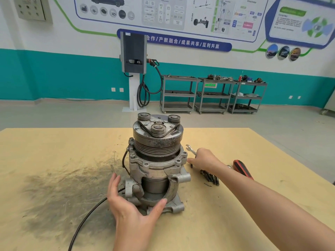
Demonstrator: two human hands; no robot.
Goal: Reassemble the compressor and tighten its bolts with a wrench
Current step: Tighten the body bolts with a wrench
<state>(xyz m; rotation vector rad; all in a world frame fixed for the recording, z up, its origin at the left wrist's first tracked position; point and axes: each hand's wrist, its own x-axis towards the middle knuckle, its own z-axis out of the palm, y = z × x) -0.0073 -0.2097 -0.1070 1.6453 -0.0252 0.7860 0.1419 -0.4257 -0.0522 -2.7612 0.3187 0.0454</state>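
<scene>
A dark, grimy smear (59, 194) spreads over the left part of the yellow tabletop (54, 142), the sort of stain greasy parts leave. A black cable (85, 220) trails from the near edge up to the compressor's base.

The left hand (130, 209) cups the near side of the compressor's foot, fingers straight and spread, thumb pressed against the lower casting; nothing is pinched. Judging by the pose, it braces the unit so it does not slide or turn while the other hand works.

The compressor (156, 165) stands upright at the middle of the tabletop, pulley and clutch plate uppermost. That keeps the bolt holes in its flange ears facing up and easy to reach. The housing shows a cut-away opening at the front, with the inner cylinder visible through it.

Just right of the flange, the right hand (204, 158) reaches in with fingers extended toward the body. It lies over a spanner (190, 149) whose open end pokes out beyond it. Whether the fingers grip the spanner or a small bolt I cannot tell.

A cluster of dark bolts (210, 177) lies near the wrist, kept within quick reach. Farther right rests a red-and-black screwdriver handle (242, 168), partly hidden by the forearm.
</scene>
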